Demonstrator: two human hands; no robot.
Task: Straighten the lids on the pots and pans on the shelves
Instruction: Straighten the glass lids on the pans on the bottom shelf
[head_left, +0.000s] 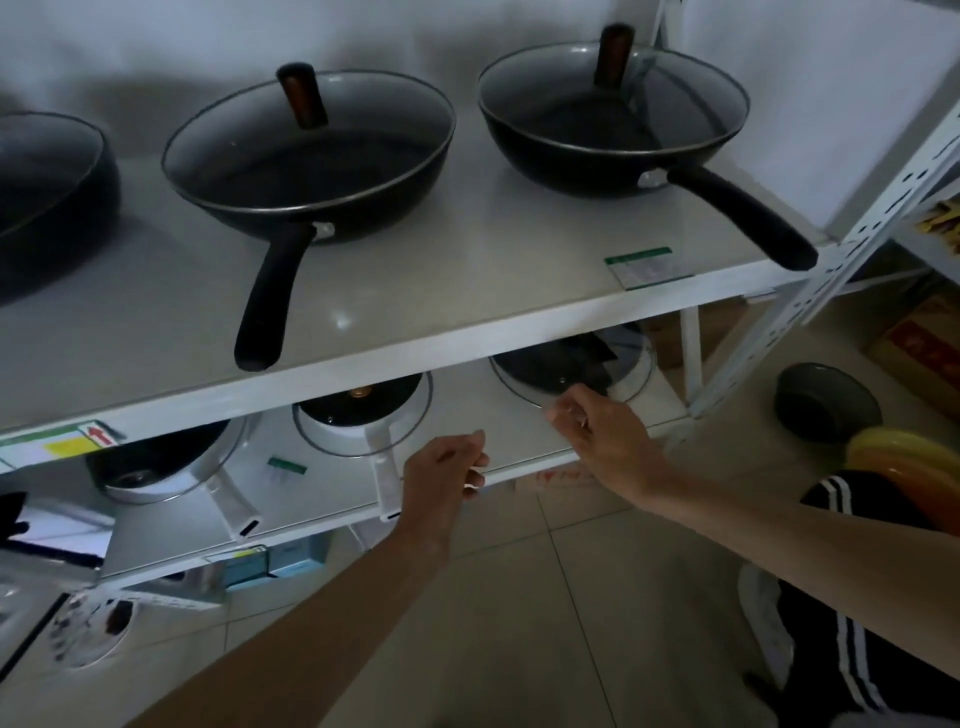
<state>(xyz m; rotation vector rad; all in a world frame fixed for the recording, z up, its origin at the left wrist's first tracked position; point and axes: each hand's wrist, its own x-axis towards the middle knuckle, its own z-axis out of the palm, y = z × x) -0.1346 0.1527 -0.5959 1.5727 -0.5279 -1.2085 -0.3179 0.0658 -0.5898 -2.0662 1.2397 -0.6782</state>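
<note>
While you're crouched at the rack, both your hands sit near the middle of the frame, at the front edge of the lower shelf (519, 436). Your right hand (597, 441) reaches to the glass lid (571, 369) at center right, fingertips (558, 413) pinched together right at its near rim; whether they actually grip the rim or just touch it, I can't tell, it's blurry there. That lid lies over a dark pan tucked mostly under the upper shelf (415, 291). Your left hand (441, 473) hangs loosely curled with the fingers close together, holding nothing, just beside the white handle (387, 483) of the white pan (358, 421) to its left, which has a dark lid with a small gold knob. Further left on the same shelf there's another pan (166, 467) with a lid on it, partly hidden. Up top, two black woks with glass lids: the middle wok (306, 156) has its handle pointing toward you, and the right wok (613, 114) has its handle pointing to the lower right, out past the shelf edge. Both lids look seated, each with a brown upright knob. A third dark pan (47, 192) is cut off at the upper left. Lower right of the frame shows your knee in striped trousers (852, 623) and a dark bowl (826, 402) on the tiled floor.
</note>
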